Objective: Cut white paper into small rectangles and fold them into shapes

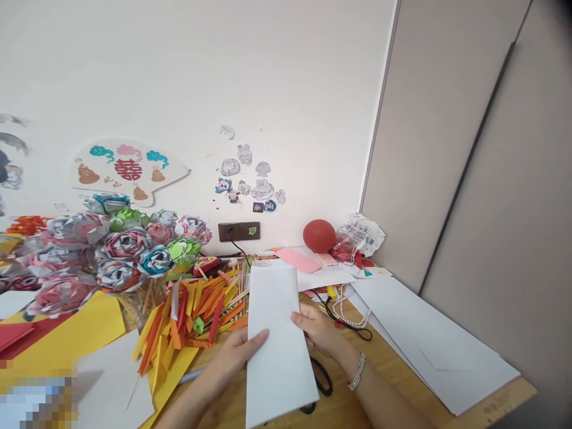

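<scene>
Sheet plain white; paper strips orange, yellow, red; balloon red; flowers grey-pink, green, blue.

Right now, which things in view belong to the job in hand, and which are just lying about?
In the job:
- white paper, held by left hand and right hand
- possibly white sheets at right, similar but untouched

Likely just lying about:
- red balloon
- paper flowers
- orange and yellow paper strips

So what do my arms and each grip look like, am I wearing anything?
Your left grip and right grip are ungloved, with no sleeves in view. The right arm wears a slim silvery bracelet, seemingly double-banded; the left arm shows none.
</scene>
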